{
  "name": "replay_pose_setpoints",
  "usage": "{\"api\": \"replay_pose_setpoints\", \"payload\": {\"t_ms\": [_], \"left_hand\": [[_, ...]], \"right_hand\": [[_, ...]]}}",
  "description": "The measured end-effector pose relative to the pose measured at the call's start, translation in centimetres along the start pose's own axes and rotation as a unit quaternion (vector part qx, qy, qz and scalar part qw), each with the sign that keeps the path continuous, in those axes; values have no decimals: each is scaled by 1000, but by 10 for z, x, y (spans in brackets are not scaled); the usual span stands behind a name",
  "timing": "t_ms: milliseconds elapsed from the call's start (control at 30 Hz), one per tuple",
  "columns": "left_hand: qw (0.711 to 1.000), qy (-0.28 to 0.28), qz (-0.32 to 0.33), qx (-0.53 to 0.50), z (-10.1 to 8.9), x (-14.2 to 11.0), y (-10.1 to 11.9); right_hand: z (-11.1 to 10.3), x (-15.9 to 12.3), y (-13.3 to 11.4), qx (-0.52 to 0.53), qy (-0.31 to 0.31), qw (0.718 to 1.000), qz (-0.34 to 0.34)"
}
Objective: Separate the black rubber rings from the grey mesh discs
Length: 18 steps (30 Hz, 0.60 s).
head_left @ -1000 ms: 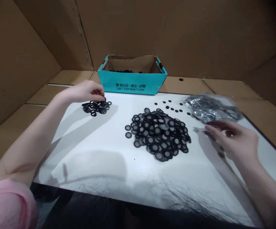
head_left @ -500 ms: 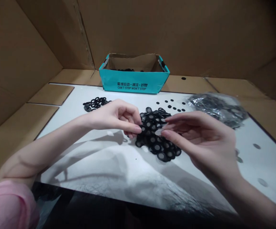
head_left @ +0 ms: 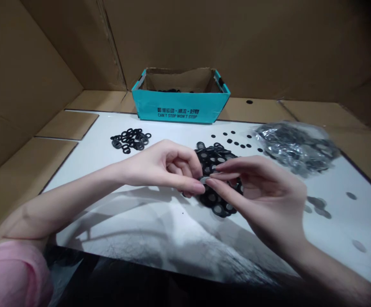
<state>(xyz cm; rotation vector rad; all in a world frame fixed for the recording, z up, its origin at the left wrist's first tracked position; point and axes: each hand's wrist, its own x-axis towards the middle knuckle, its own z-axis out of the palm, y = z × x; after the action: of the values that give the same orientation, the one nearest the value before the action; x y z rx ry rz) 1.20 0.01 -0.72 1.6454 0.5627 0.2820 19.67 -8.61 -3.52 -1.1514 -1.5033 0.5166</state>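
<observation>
Cardboard walls (head_left: 252, 47) enclose a white tabletop (head_left: 172, 132), a turquoise box (head_left: 179, 102) at its far edge and a clear plastic bag (head_left: 296, 147) to the right. Before me, over a pile of black-rimmed discs (head_left: 211, 154), a worker's left hand (head_left: 166, 168) curls nearly closed, its hold unclear; the right hand (head_left: 267, 187) pinches. Heaped left, black rings (head_left: 130, 140); in the right fingertips, beside the left thumb, a pale disc (head_left: 204, 180).

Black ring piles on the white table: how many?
2: a smaller pile at left, and a larger pile near the middle, partly hidden behind the left hand and right hand. The hands may also hide stray pieces.
</observation>
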Motion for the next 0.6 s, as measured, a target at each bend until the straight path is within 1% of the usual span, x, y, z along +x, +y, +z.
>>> {"api": "replay_pose_setpoints", "payload": {"t_ms": [100, 167, 333, 400, 600], "left_hand": [[1000, 11, 5, -12, 3, 0, 0], [1000, 20, 10, -22, 4, -1, 0], [999, 43, 25, -1, 6, -2, 0], [998, 44, 32, 8, 7, -1, 0], [999, 20, 31, 31, 5, 1, 0]], "right_hand": [[-1, -1, 3, -20, -8, 999, -25], [-2, 0, 5, -43, -30, 998, -36], [-5, 5, 10, -74, -149, 984, -69], [-5, 7, 10, -70, -177, 978, -83], [-3, 7, 11, -84, -167, 975, -119]]}}
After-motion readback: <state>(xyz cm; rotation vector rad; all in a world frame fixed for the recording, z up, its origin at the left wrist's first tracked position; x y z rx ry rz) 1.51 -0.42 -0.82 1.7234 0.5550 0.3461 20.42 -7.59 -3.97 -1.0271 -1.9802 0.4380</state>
